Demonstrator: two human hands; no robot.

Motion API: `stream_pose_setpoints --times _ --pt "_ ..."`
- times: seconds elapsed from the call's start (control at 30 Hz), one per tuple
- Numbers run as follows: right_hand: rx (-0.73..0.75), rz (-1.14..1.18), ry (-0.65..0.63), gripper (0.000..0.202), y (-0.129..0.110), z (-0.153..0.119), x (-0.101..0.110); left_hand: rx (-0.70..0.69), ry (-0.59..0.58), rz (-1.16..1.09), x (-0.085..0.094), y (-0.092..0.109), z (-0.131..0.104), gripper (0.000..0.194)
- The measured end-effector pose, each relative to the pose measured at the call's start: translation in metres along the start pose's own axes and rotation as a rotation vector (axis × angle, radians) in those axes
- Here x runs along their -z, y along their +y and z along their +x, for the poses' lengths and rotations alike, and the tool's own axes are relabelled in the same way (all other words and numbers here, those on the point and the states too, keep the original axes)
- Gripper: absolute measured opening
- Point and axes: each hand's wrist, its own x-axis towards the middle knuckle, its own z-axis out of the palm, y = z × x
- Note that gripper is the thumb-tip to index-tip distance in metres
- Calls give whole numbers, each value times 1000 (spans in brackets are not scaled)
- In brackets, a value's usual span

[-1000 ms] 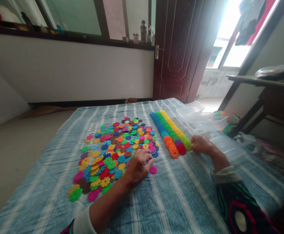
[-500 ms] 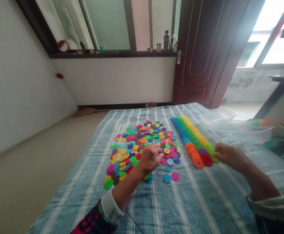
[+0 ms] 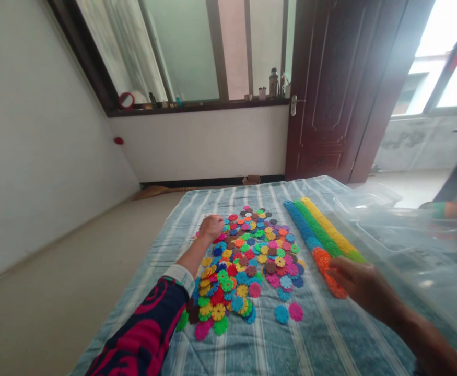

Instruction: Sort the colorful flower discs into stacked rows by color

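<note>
A loose pile of notched plastic discs (image 3: 247, 261) in many colours covers the middle of the bed. My left hand (image 3: 211, 227) is at the pile's far left edge, fingers bent together; whatever they hold is hidden. My right hand (image 3: 357, 279) is low over the near end of the overlapping disc rows, fingers closed, their tips beside the orange discs (image 3: 324, 261). Blue discs (image 3: 301, 224) continue that row away from me. Next to it run a green row (image 3: 318, 230) and a yellow row (image 3: 326, 222). My right hand covers the near ends of these two.
Clear plastic boxes (image 3: 416, 227) stand on the right side of the bed (image 3: 275, 350). A blue disc (image 3: 281, 314) and a pink disc (image 3: 296, 312) lie apart from the pile. Beyond the bed are a wall, a windowsill and a dark red door (image 3: 330, 94).
My left hand has moved from the pile's middle to its far left edge. My right hand has shifted from the rows' right side to over their near end. The view has tilted slightly.
</note>
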Motion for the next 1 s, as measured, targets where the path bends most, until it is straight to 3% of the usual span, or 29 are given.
stream_pose_setpoints --times 0.13,0.3,0.47,0.57,0.7,0.8,0.9,1.0 --pt "120 23 -38 31 -14 0 -7 45 -22 44 -19 14 28 29" --pt "128 -10 12 30 -4 -1 -9 83 -86 56 -34 27 50 33" --pt "127 -14 51 31 3 -2 -8 89 -93 17 -30 25 60 45" --pt "131 -5 76 30 0 -1 -5 65 -81 -31 -21 17 59 40" --pt "133 4 109 31 -5 0 -2 15 -61 -130 -5 12 44 24" --pt "128 10 116 32 -7 1 -2 -66 -59 -252 3 18 24 11" --pt "106 32 125 31 -7 3 -4 -159 -83 -379 4 37 -5 15" --pt "71 84 157 26 -8 6 -5 -256 -148 -483 -2 69 -43 17"
